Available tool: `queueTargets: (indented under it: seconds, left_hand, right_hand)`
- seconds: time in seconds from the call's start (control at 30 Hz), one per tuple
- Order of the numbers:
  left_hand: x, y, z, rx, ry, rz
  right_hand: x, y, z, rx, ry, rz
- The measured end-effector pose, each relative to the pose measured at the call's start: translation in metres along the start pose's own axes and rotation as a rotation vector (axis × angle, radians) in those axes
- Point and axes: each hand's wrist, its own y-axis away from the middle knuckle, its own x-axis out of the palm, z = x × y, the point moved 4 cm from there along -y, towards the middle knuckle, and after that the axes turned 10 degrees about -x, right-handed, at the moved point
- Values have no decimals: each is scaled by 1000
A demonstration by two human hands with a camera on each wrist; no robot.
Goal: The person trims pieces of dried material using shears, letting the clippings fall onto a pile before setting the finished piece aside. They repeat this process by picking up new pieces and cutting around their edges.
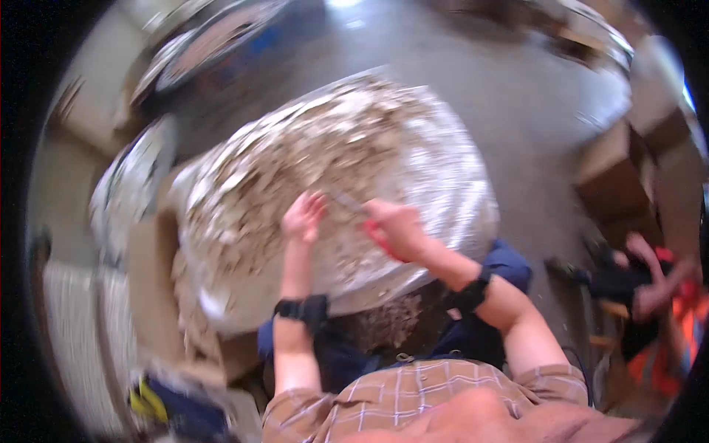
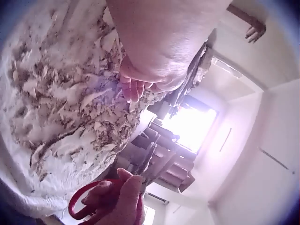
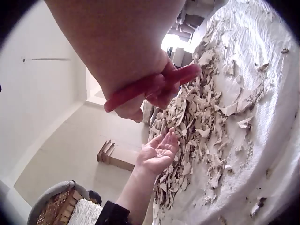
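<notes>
My right hand (image 1: 399,227) grips a pair of scissors by its red handles (image 3: 136,91), with fingers through the loops. The grey blades (image 1: 346,199) point toward my left hand (image 1: 304,216). That hand is turned palm up over the heap, its fingers relaxed and slightly bent, and nothing shows in the palm (image 3: 159,157). Under both hands lies a wide heap of pale brown, thin, flaky pieces (image 3: 201,117). The heap spreads over a white woven sack (image 1: 450,184), which shows bare on the right side.
Cardboard (image 1: 153,288) stands along the heap's left side. Brown boxes (image 1: 613,173) sit on the grey floor at the right. Another person in an orange vest (image 1: 668,347) is at the lower right. More flakes (image 1: 399,321) lie below the sack's near edge.
</notes>
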Motion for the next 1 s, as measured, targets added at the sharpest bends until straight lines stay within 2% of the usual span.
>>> queueTargets:
  seconds: [0.07, 0.1, 0.13, 0.2, 0.27, 0.3, 0.37, 0.4, 0.43, 0.47, 0.5, 0.53, 0.57, 0.6, 0.63, 0.77, 0.8, 0.87, 1.0]
  left_hand:
    - [-12, -25, 5, -128, -14, -45]
    - [-8, -19, 1, -42, -92, -87]
    - [-26, -41, -1, -76, -61, -83]
    - [-35, -71, -12, -92, -99, -93]
    - [-38, -83, -20, -70, -214, -181]
    - [-37, -93, -22, -70, -231, -166]
    - [-58, -105, -24, -47, -262, -310]
    - [-59, -105, -25, -90, -274, -248]
    - [-48, -90, -24, -45, -336, -168]
    - [-63, -98, -24, -51, -304, -114]
    - [-36, -67, -18, 20, -346, -100]
    - [-24, -45, -16, 87, -304, -274]
    - [-31, -50, -18, 35, -311, -274]
    - [-22, -38, -17, -5, -322, -317]
    - [-8, -22, -15, -3, -306, -248]
    - [-3, -37, -14, -84, -291, -171]
    - [-2, -40, -18, -80, -289, -174]
    - [-5, -47, -18, -79, -289, -324]
    - [6, -52, -22, -10, -383, -333]
  right_hand:
    - [-6, 6, -11, 17, 44, 4]
    - [-9, 9, -15, 46, 1, 52]
    - [-15, 10, -14, -27, 96, 50]
    - [-29, 12, -15, 71, 140, 99]
    - [-31, 13, -13, 28, 193, 37]
    - [-34, 12, -17, 39, 199, 18]
    - [-29, 10, -15, 22, 160, 30]
    - [-30, 10, -13, 50, 158, 50]
    - [-34, 9, -12, 59, 141, 87]
    - [-30, 10, -14, 42, 108, 75]
    - [-27, 9, -16, 39, 101, 40]
    - [-24, 7, -17, 22, 88, 14]
    - [-32, 9, -13, -112, 27, -44]
    - [-27, 7, -16, -38, 31, -95]
    - [-32, 6, -13, 18, 62, -100]
    - [-38, 3, -6, 31, 143, -89]
    - [-38, 2, -9, 31, 156, -97]
    - [-36, 0, -12, 36, 174, -91]
    - [-30, -1, -15, 11, 202, -78]
